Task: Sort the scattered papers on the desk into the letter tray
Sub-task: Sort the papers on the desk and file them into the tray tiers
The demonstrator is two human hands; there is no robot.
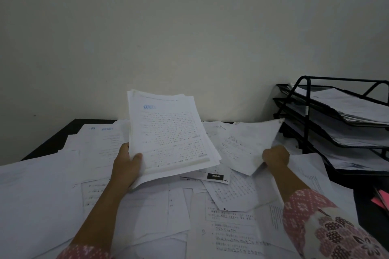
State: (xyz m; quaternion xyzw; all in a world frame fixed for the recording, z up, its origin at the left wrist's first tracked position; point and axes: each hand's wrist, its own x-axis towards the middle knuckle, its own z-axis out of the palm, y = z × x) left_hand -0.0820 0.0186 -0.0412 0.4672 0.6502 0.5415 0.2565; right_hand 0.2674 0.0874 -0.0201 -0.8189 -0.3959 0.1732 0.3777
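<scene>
Hands: two, both raised over the desk (52, 139), both in pink patterned sleeves (305, 212).
Left hand (126, 166): gripped a stack (168, 132) at its near-left corner, thumb on top, fingers hidden beneath.
Right hand (275, 156): fingers curled, pinching the near edge of one sheet (250, 143).
Stack: one, several sheets thick, held clear of the desk at centre; long axis ran away from the person, far end tipped up toward the wall (189, 38), blue heading at that end.
Sheet: one, just right of the stack; long axis ran diagonally, far corner pointing up-right at the tray (305, 111).
Tray: one, black wire, at the desk's far right; three tiers in view, each holding paper.
Papers (147, 206): too many to count, overlapping at all angles across the desk.
Pink items (381, 197): at the right edge, count unclear.
</scene>
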